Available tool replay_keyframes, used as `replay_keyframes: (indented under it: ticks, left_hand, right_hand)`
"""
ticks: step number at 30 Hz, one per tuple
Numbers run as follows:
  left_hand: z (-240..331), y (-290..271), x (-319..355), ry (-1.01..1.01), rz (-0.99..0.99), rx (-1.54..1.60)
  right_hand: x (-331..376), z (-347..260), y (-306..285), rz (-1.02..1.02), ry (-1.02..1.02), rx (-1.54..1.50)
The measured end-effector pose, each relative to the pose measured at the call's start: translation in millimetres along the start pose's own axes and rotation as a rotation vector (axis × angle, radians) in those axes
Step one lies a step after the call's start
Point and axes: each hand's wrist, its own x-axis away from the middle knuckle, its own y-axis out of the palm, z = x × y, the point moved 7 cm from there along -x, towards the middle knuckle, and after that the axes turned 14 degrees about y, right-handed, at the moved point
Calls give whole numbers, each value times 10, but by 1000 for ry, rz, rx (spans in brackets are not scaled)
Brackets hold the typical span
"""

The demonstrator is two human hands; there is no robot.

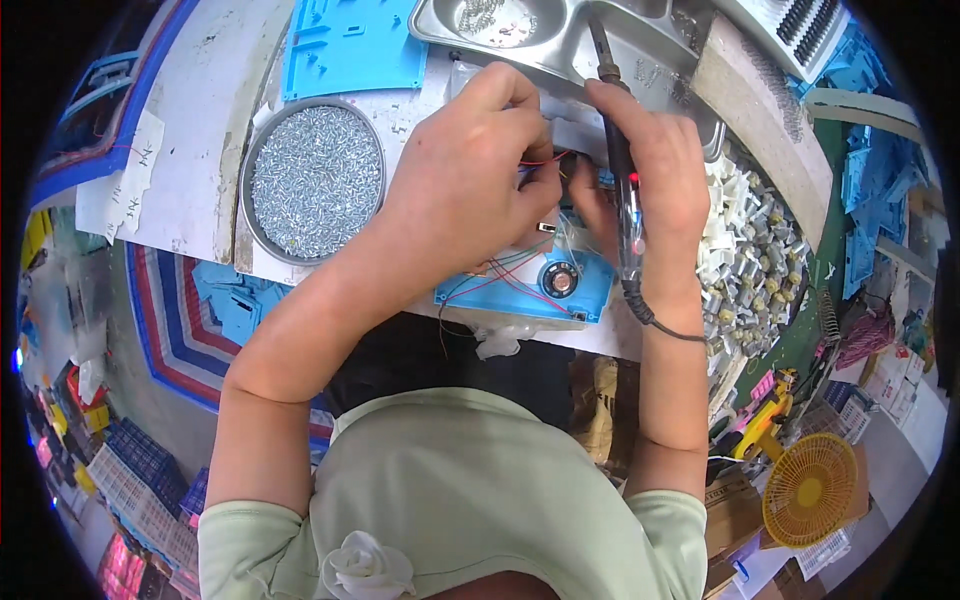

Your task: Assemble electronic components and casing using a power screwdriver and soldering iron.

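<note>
A blue plastic housing [575, 290] with a small round speaker [560, 280] and thin red wires lies on the white bench, partly hidden under my hands. My left hand [470, 170] presses down on it, fingers curled over the wires. My right hand [655, 165] grips a black electric screwdriver [622, 175] held upright, its cable [660, 322] looping under my wrist. The driver's tip is hidden between my hands.
A round metal pan of small screws [315, 180] sits to the left. A blue moulded panel [355, 45] and a steel tray [520, 30] lie beyond. A heap of white and metal parts [750, 270] is at right. A yellow fan [810, 490] stands lower right.
</note>
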Motion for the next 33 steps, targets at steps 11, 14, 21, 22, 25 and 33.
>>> replay_keyframes:
  ticks: [11,14,21,22,25,33]
  left_hand:
    - [-1,11,-1,2,-2,12]
    - [-10,19,5,-26,-6,11]
    - [-8,31,-2,-21,2,3]
    - [-8,29,-3,-18,3,-3]
    - [6,21,-5,-20,9,-4]
    - [-3,32,6,-32,20,1]
  right_hand:
    - [398,65,-658,87,337,-316]
    - [541,22,-808,11,339,-365]
    - [492,-43,-591,-122,278,-250]
    - [478,-42,-567,-125,277,-248]
    - [449,-43,-521,-117,265,-251]
    - [447,-43,-494,-139,300,-223]
